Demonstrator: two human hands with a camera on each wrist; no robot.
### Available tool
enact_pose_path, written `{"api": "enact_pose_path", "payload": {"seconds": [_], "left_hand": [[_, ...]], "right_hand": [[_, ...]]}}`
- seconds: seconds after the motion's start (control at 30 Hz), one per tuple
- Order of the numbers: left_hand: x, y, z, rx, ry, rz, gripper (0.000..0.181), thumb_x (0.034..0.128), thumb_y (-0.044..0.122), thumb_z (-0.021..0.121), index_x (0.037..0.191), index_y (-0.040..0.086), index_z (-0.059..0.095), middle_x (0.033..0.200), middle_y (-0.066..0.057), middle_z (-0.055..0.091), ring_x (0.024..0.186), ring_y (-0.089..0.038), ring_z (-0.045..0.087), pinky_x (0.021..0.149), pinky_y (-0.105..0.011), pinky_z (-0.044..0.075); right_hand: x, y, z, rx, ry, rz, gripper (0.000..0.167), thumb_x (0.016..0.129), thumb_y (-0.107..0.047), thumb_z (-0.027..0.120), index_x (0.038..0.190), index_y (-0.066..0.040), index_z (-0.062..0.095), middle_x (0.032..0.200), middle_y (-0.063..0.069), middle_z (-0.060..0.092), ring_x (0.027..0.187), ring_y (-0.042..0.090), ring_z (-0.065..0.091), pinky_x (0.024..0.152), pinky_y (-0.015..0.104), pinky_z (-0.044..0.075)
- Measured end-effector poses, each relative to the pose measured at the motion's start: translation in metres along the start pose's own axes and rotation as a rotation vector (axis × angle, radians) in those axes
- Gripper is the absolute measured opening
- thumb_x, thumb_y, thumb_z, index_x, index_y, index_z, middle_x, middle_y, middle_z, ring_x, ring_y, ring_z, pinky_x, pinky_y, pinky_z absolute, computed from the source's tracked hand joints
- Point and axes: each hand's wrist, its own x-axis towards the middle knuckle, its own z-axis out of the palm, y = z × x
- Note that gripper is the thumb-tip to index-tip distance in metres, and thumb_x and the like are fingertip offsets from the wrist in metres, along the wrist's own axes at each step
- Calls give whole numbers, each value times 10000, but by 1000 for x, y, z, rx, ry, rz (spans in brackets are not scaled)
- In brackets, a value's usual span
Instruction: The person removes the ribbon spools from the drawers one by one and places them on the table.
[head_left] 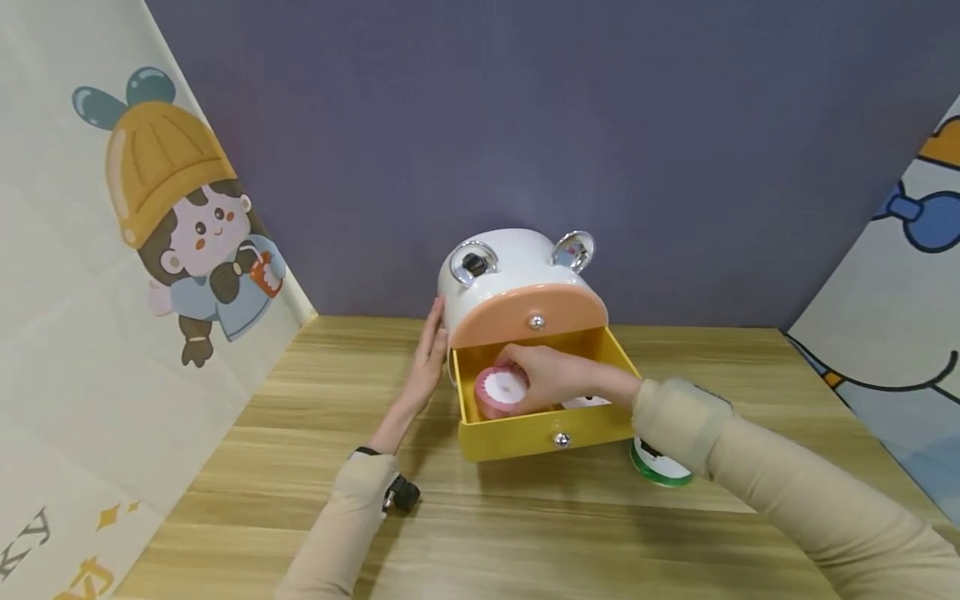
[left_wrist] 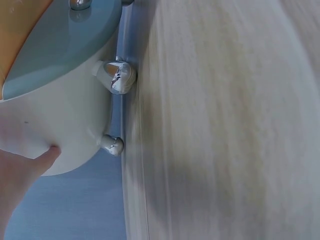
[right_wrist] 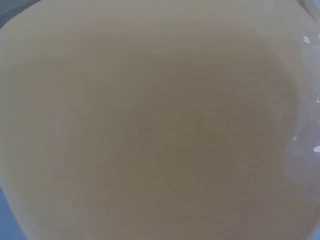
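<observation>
My right hand (head_left: 551, 377) pinches a pink-edged roll with a white face (head_left: 504, 387), seemingly a ribbon spool, inside the pulled-out yellow drawer (head_left: 517, 442). Another white-faced item (head_left: 585, 402) lies in the drawer, partly hidden by that hand. The drawer belongs to a small white cabinet (head_left: 517, 258) with a peach drawer above and chrome ear-like rings. Against the cabinet's left side rests my left hand (head_left: 429, 360), fingers extended; in the left wrist view its thumb (left_wrist: 47, 157) touches the white wall. A sleeve-coloured blur fills most of the right wrist view.
A green-edged roll (head_left: 660, 462) lies on the wooden table (head_left: 570, 533) right of the drawer, partly behind the right sleeve. Behind the cabinet rises a grey-blue wall (head_left: 675, 167). Chrome feet (left_wrist: 120, 77) support the cabinet. Cartoon-printed panels (head_left: 67, 333) stand at both sides.
</observation>
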Motion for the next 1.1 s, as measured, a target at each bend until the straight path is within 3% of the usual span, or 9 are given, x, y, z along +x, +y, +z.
{"api": "enact_pose_path", "payload": {"seconds": [0.13, 0.23, 0.43, 0.63, 0.9, 1.1], "left_hand": [[-1, -4, 0, -23, 10, 17, 603, 1061, 491, 338, 1602, 294, 156, 1698, -23, 47, 1558, -333, 88, 1201, -639, 204], [-2, -5, 0, -37, 10, 12, 599, 1059, 497, 341, 1599, 312, 158, 1697, -26, 54, 1554, -341, 101, 1182, -655, 230], [-3, -4, 3, -55, -4, -11, 529, 1096, 293, 315, 1601, 296, 156, 1695, 14, 70, 1563, -265, 88, 1227, -592, 195], [-2, -1, 7, -48, -24, -27, 545, 1089, 124, 262, 1611, 192, 118, 1697, -50, 28, 1564, -291, 64, 1239, -576, 169], [-7, 31, 10, -55, -56, -81, 556, 1086, 142, 262, 1611, 145, 81, 1694, -79, 8, 1554, -329, 107, 1205, -584, 257], [-9, 35, 1, -55, -48, -75, 555, 1088, 168, 253, 1612, 153, 73, 1695, -69, 18, 1555, -315, 102, 1209, -588, 251]], "right_hand": [[-3, -7, -5, 57, 1, 27, 615, 796, -375, 818, 1261, -73, 552, 1187, 46, 651, 981, 140, 596, 888, 272, 515], [-7, -13, -10, 76, 1, 47, 651, 782, -389, 822, 1287, -90, 539, 1213, 35, 638, 1003, 144, 589, 904, 280, 512], [-20, -17, -20, 107, 5, 83, 698, 752, -399, 831, 1310, -110, 528, 1224, 31, 623, 1033, 161, 581, 899, 297, 512], [-37, -13, -30, 103, 52, 102, 751, 736, -411, 847, 1340, -106, 522, 1273, 47, 624, 1090, 185, 584, 940, 337, 519], [-73, -2, -45, 121, 125, 106, 739, 746, -355, 858, 1346, -98, 510, 1252, 64, 629, 1032, 196, 605, 888, 349, 559], [-95, 8, -55, 94, 184, 123, 760, 747, -372, 864, 1350, -73, 511, 1251, 92, 643, 1035, 219, 615, 859, 328, 568]]}}
